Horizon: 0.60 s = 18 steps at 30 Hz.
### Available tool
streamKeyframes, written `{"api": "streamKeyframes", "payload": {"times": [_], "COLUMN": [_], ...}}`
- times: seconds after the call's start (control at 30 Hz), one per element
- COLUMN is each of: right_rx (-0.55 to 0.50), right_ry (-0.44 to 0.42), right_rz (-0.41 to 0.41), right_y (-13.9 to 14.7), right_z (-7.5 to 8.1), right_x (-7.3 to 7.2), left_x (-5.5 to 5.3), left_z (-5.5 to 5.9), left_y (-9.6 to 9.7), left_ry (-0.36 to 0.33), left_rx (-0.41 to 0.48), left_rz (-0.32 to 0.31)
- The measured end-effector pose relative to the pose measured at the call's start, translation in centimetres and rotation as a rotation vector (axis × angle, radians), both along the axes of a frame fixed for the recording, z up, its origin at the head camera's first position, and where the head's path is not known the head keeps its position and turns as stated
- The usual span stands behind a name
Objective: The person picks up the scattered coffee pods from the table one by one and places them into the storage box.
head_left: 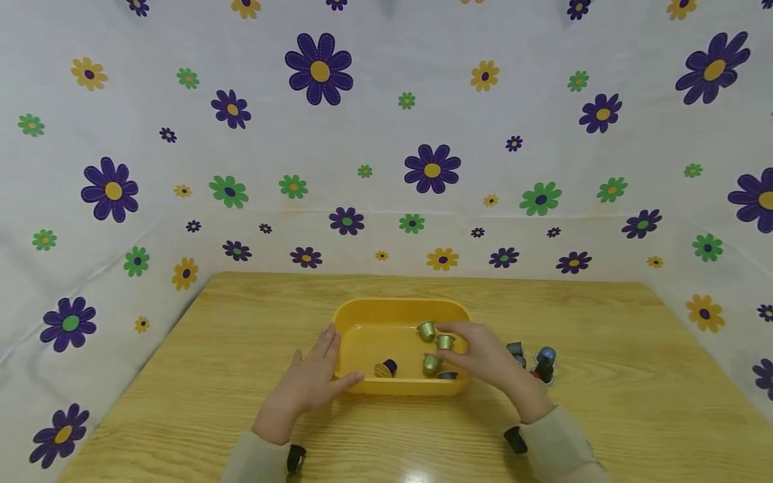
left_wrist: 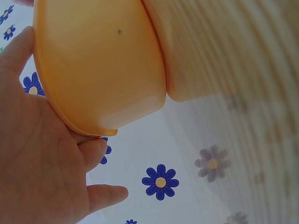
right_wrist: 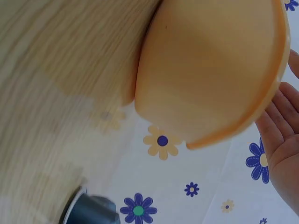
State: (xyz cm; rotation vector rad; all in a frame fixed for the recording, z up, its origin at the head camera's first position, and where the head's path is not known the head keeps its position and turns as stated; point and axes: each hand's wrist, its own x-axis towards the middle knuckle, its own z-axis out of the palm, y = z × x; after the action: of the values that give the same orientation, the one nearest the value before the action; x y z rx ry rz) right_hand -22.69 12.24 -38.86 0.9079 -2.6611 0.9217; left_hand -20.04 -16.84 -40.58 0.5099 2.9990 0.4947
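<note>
My left hand (head_left: 308, 382) rests flat-fingered against the yellow tub's (head_left: 368, 335) left end, steadying it; my right hand (head_left: 483, 359) pinches a green capsule (head_left: 445, 341) over its right side, seemingly for dropping in.

Bright, even light is falling from above, and a white glare patch is showing on the table (head_left: 417, 473) at its near edge. Shadows around the yellow tray (head_left: 362, 315) are staying faint and soft. The head view is bending outward toward its edges. Both wrist views are blurring the wood grain beside the tray, and the cloth beyond it is looking hazy.
</note>
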Motion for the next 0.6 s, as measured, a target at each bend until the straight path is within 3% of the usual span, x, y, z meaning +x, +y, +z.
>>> {"api": "streamKeyframes", "payload": {"times": [0.6], "right_rx": [0.087], "right_ry": [0.004], "right_rz": [-0.118], "right_y": [5.4], "right_z": [0.3], "right_x": [1.0], "left_x": [-0.1], "left_z": [-0.2], "left_y": [-0.2], "left_ry": [0.01], "left_rx": [0.016], "left_rz": [-0.015]}}
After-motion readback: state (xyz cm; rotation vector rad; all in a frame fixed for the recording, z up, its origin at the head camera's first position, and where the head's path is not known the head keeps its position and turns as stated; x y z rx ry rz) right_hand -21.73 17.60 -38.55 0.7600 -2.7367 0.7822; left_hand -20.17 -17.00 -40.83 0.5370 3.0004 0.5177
